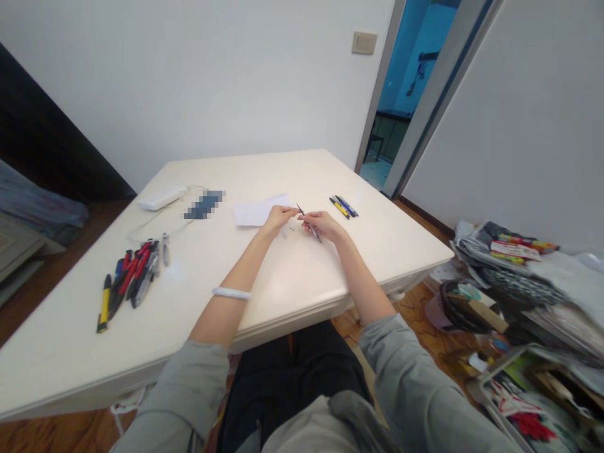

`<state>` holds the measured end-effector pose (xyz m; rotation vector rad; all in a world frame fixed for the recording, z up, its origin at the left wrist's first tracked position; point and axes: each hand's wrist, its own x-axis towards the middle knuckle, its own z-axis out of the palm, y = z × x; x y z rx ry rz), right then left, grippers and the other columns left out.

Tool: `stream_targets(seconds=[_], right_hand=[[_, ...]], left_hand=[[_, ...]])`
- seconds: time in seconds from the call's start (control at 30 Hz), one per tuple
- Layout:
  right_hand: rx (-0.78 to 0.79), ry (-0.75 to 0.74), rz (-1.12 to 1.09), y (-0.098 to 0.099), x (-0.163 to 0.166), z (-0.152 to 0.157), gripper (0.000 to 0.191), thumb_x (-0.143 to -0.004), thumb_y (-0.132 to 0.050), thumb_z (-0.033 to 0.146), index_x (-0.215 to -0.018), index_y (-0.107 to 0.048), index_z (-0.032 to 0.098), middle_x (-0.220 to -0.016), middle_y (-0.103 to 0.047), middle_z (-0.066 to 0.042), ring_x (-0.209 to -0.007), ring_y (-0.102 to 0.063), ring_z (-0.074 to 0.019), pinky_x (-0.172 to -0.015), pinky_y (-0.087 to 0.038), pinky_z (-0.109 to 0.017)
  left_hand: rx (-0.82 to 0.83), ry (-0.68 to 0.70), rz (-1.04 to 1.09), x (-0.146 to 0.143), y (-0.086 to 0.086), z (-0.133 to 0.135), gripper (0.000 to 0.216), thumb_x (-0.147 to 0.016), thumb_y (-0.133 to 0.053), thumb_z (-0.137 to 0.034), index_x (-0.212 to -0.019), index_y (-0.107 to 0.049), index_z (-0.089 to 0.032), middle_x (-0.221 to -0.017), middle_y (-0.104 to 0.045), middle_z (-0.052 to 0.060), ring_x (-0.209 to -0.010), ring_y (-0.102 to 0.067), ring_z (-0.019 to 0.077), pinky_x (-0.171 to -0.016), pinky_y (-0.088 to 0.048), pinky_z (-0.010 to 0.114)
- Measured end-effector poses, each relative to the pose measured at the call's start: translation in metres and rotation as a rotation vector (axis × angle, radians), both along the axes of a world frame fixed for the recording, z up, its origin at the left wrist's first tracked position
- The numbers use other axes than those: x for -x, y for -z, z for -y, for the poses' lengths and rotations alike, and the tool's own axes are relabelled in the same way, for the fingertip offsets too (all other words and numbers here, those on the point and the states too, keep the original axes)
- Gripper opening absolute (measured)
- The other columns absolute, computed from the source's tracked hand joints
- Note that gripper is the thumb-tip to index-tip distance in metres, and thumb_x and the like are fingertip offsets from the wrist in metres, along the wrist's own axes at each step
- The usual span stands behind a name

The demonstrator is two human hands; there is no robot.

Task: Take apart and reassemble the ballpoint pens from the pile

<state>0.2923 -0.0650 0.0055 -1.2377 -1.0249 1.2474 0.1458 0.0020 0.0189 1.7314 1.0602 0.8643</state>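
Over the middle of the white table [292,283], both of my hands meet on one dark pen [307,223]. My right hand [325,225] is closed around its barrel. My left hand [279,218] pinches the pen's upper end with closed fingers. A white sheet of paper [257,211] lies just beyond my left hand. A tiny part [291,229] rests on the table between my hands. A white bangle [231,293] sits on my left forearm.
A pile of several red, black, blue and yellow pens [129,277] lies at the table's left. Two or three pens [343,206] lie at the right. A white box with a cable [160,197] sits at the back left. Clutter of papers and bags [514,283] fills the floor on the right.
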Motion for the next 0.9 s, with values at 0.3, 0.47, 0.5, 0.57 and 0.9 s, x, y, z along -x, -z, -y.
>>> stream_targets(seconds=[0.3,0.47,0.5,0.57,0.9], right_hand=[[0.006,-0.018,0.008,-0.002,-0.001,0.002,0.017,-0.082,-0.078,0.017,-0.07,-0.068,0.012,-0.057,-0.062,0.001,-0.049,-0.05,-0.0058,-0.05,-0.041,-0.016],[0.045,0.045,0.09,-0.001,-0.01,0.007,0.015,-0.084,-0.076,0.013,-0.071,-0.069,0.011,-0.055,-0.062,0.001,-0.046,-0.05,-0.0055,-0.046,-0.04,-0.015],[0.053,0.069,0.109,0.0,-0.012,0.007,0.014,-0.084,-0.074,0.011,-0.07,-0.069,0.01,-0.053,-0.061,0.001,-0.045,-0.049,-0.0057,-0.045,-0.04,-0.015],[0.075,0.098,0.137,0.003,-0.018,0.008,0.013,-0.082,-0.074,0.009,-0.07,-0.069,0.01,-0.051,-0.061,0.001,-0.043,-0.049,-0.0064,-0.045,-0.04,-0.017],[0.058,0.163,0.259,0.006,-0.027,0.007,0.026,-0.079,-0.058,-0.004,-0.098,-0.073,0.005,-0.05,-0.059,0.003,-0.047,-0.052,-0.0076,-0.051,-0.04,-0.017]], left_hand=[[0.034,-0.037,0.033,-0.009,-0.001,-0.004,0.04,-0.07,-0.08,-0.054,-0.07,-0.077,-0.014,-0.054,-0.054,-0.001,-0.056,-0.042,0.0102,-0.055,-0.029,0.025],[0.039,-0.172,0.102,-0.009,-0.007,-0.017,0.035,-0.072,-0.08,-0.047,-0.069,-0.074,-0.013,-0.048,-0.042,-0.005,-0.051,-0.034,0.0086,-0.052,-0.027,0.024],[0.04,-0.193,0.106,-0.009,-0.009,-0.019,0.033,-0.073,-0.079,-0.045,-0.067,-0.073,-0.013,-0.048,-0.042,-0.005,-0.05,-0.035,0.0087,-0.052,-0.027,0.025],[0.052,-0.218,0.101,-0.007,-0.012,-0.022,0.03,-0.074,-0.077,-0.041,-0.063,-0.07,-0.014,-0.049,-0.043,-0.004,-0.049,-0.036,0.0087,-0.052,-0.028,0.025],[-0.133,-0.123,-0.474,-0.012,-0.006,-0.015,0.033,-0.077,-0.078,-0.036,-0.052,-0.067,-0.017,-0.038,-0.035,-0.004,-0.054,-0.045,0.0146,-0.055,-0.029,0.028]])
